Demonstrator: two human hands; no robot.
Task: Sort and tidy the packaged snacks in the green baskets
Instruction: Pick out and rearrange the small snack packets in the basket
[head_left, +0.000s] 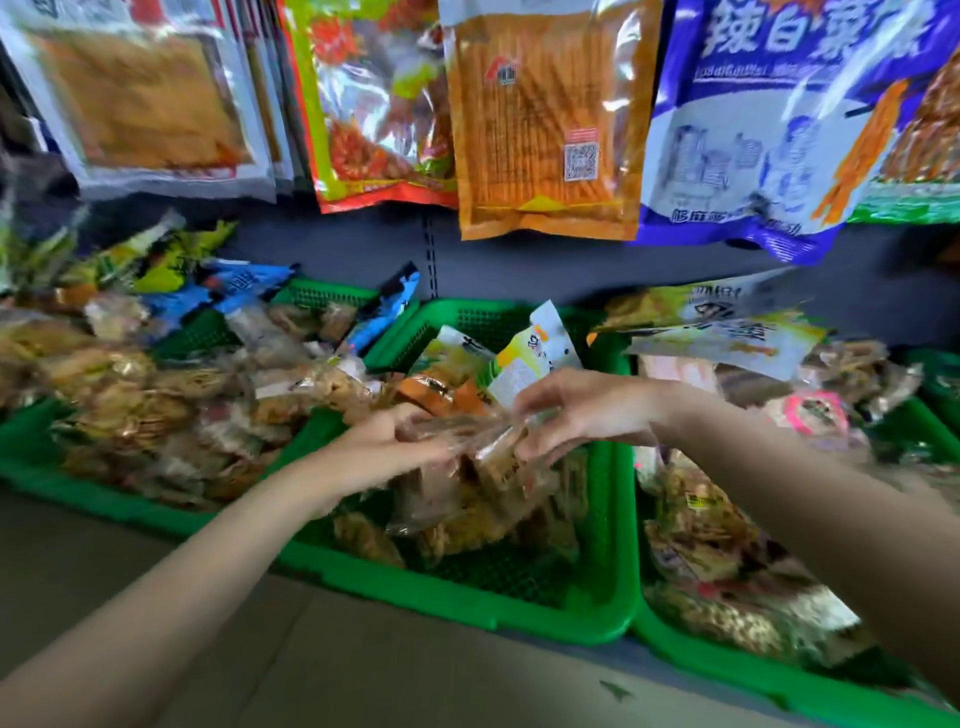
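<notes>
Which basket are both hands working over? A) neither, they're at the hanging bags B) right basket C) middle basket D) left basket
C: the left hand and right hand meet on a clear snack packet above the middle basket, below the hanging bags.

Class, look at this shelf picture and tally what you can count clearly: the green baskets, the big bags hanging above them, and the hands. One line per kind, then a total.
Green baskets: 3; a sliver of green at the far right may be another
Hanging bags in front: 5
Hands: 2, left, right
Total: 10
</notes>
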